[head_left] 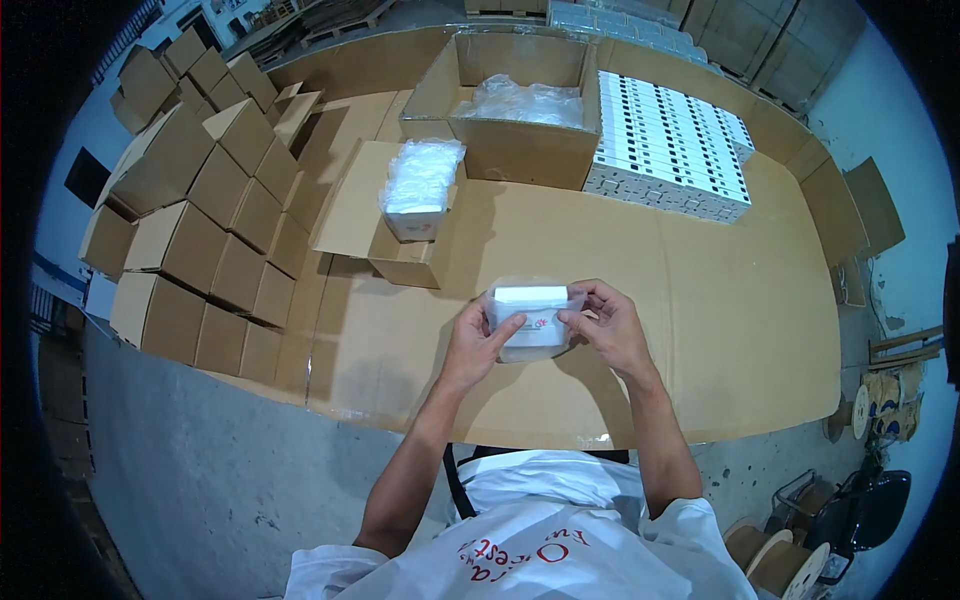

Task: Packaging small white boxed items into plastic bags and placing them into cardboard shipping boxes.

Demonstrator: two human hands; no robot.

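We hold a small white box (530,318) in a clear plastic bag between both hands, just above the near part of the cardboard-covered worktop (720,300). Our left hand (476,340) closes its grip on the box's left end, thumb lying across the front face; our right hand (610,325) closes on the right end, fingertips pinching the bag's edge at the top corner. Both grips are shut on the box — neither hand is open.

Beyond the box, to the left, a small open carton (405,255) stands on the worktop with a stack of bagged white boxes (420,185) resting on it. Farther back sits a large open carton (520,150) with crumpled clear plastic (520,100) inside. Just beside it, to the right, a block of white boxes (670,150) lies in tight rows.

Along the left edge of the worktop, closed brown cartons (200,250) are piled in stacks — well apart from our hands. At the lower right, on the floor, wooden spools (775,555) stand near a dark chair (865,515).
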